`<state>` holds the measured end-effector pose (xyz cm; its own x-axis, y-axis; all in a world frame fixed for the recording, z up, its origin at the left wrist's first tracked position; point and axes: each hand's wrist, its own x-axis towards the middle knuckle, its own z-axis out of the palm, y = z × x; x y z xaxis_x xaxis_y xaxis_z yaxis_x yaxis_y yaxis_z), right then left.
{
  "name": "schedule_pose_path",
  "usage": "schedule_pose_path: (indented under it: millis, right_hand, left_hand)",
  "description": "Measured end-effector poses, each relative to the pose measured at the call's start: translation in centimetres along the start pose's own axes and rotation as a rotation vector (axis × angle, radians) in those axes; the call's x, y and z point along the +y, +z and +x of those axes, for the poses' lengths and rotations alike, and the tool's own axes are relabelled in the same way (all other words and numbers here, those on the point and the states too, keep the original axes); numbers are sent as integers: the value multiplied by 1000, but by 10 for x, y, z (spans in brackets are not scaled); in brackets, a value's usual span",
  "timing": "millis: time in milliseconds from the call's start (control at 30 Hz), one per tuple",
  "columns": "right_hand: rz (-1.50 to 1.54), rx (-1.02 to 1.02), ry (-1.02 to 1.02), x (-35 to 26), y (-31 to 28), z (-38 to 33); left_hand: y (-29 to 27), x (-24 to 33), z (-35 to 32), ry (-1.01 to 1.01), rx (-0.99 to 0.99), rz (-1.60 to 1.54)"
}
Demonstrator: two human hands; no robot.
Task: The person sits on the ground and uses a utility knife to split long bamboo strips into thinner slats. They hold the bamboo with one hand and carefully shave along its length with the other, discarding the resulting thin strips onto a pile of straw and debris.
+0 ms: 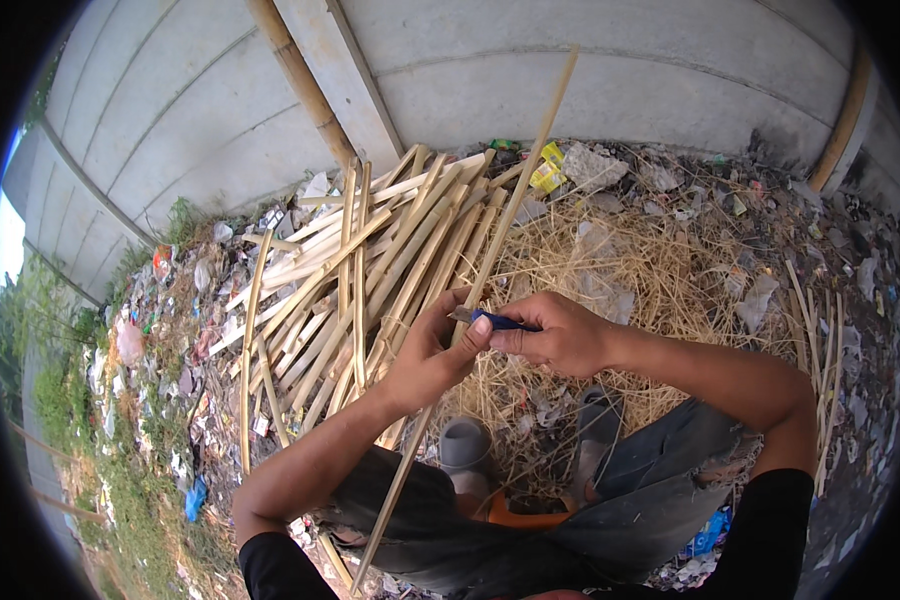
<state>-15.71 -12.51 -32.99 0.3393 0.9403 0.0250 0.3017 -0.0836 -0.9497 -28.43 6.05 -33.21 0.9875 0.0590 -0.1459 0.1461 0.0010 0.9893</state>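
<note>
A long, thin bamboo strip (513, 200) slants across the middle, from the wall side down past my left leg. My left hand (432, 352) is closed around it near the middle of its length. In my right hand (562, 335) is a small knife with a blue handle (508, 321), its short blade pointing left against or very close to the strip. The left thumb presses by the front end of the knife. Just beyond and left of my hands lies a heap of split bamboo strips (370, 275).
Curly shavings (660, 255) cover the ground ahead, with scattered litter around. A pale panel wall (590, 80) and bamboo posts (305, 80) stand behind. Several thin strips (825, 370) lie at right. Grey clogs (465, 445) are on my feet; something orange (525, 514) shows between my legs.
</note>
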Motion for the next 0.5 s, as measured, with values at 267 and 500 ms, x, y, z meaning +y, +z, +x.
schedule_pose_path:
  millis: [267, 500]
  right_hand:
    - [64, -137, 137, 3, -9, -1]
    - [-154, 133, 51, 1, 9, -4]
  left_hand:
    - [0, -2, 4, 153, 41, 183]
    - [-7, -4, 4, 176, 80, 293]
